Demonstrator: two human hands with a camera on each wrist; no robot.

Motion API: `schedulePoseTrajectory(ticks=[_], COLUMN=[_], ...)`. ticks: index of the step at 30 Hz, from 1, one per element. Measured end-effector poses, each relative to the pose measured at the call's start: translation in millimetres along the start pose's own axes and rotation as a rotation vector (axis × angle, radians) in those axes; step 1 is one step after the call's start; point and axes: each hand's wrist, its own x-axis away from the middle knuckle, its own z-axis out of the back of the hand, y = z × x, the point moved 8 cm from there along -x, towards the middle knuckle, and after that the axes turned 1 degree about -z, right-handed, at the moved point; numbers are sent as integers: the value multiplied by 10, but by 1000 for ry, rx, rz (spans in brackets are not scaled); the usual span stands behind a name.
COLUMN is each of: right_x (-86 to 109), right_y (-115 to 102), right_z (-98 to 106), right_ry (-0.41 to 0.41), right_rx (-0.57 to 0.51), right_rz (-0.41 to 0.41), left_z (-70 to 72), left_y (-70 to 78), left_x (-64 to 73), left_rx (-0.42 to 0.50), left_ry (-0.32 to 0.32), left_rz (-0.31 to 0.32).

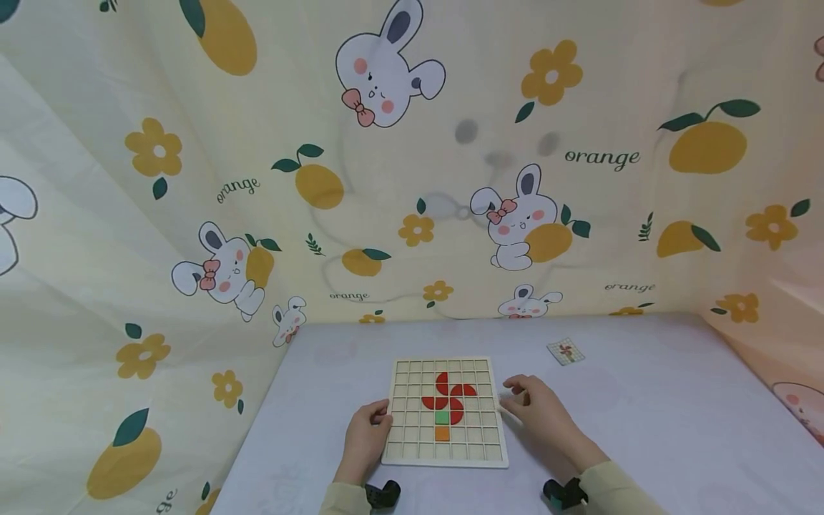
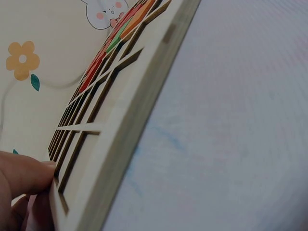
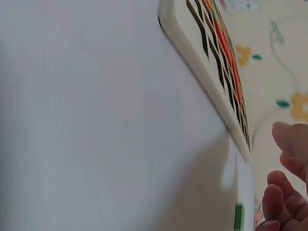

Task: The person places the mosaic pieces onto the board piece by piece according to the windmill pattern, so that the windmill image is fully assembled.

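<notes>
A square wooden grid board lies in front of me on the table. Set in its cells are several red rounded pieces forming a pinwheel, with a green square and an orange square in a column below. My left hand holds the board's left edge, its thumb at the rim and the other fingers lower down. Just off the right edge is my right hand, fingers loosely curled. Nothing shows between its thumb and fingers in the right wrist view.
A small pattern card with a red pinwheel lies on the pale tabletop, beyond the board to the right. Printed cloth with rabbits and oranges hangs behind the table and along its sides.
</notes>
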Motion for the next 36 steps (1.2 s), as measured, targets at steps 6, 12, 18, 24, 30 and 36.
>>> schedulePoseTrajectory(ticks=[6, 12, 18, 24, 30, 36], right_x=[-23, -70, -126, -141, -135, -110], right_y=[158, 333, 484, 499, 495, 473], right_z=[232, 298, 256, 248, 229, 235], right_ry=[51, 72, 49, 34, 30, 45], right_rx=[4, 6, 12, 26, 45, 50], right_rz=[5, -24, -64, -62, -50, -31], left_z=[-2, -4, -3, 4, 6, 7], left_y=[-1, 13, 16, 28, 39, 36], left_x=[3, 6, 5, 2, 25, 32], left_rx=[0, -11, -11, -19, -19, -22], left_ry=[3, 2, 4, 13, 8, 10], left_rz=[-12, -28, -6, -8, -10, -15])
